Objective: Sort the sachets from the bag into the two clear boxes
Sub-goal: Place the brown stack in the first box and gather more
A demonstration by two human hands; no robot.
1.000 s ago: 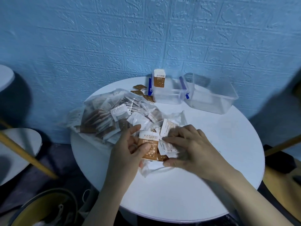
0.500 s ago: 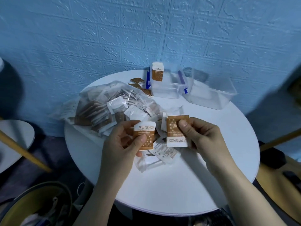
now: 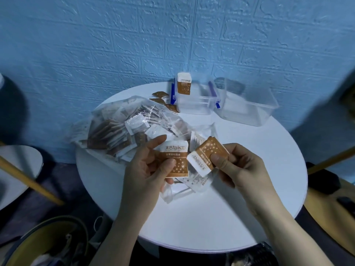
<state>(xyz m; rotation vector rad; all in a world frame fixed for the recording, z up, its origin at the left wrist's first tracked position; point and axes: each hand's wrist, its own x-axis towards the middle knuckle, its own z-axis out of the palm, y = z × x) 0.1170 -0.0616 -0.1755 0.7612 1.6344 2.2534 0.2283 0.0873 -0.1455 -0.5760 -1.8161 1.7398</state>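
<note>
A clear plastic bag [image 3: 123, 123] full of brown and white sachets lies on the left of the round white table [image 3: 249, 189]. My left hand [image 3: 142, 173] pinches a brown-and-white sachet [image 3: 175, 160] upright, label facing me. Beside it my right hand [image 3: 240, 167] pinches a second brown sachet [image 3: 205, 156], tilted and upside down. At the back stands a clear box with blue clips [image 3: 194, 104] with one brown sachet [image 3: 184, 83] propped on its left edge. To its right is a second clear box [image 3: 249, 110].
A few brown sachets [image 3: 165, 101] lie loose on the table left of the clipped box. White sachets [image 3: 194, 181] lie under my hands. The blue wall is right behind the table. Another round table [image 3: 15, 169] stands at left, a yellow bin [image 3: 44, 244] at bottom left.
My right hand lifted a brown sachet off the pile and brought it up beside the one in my left hand, then tilted it. Both hands rose off the table.
</note>
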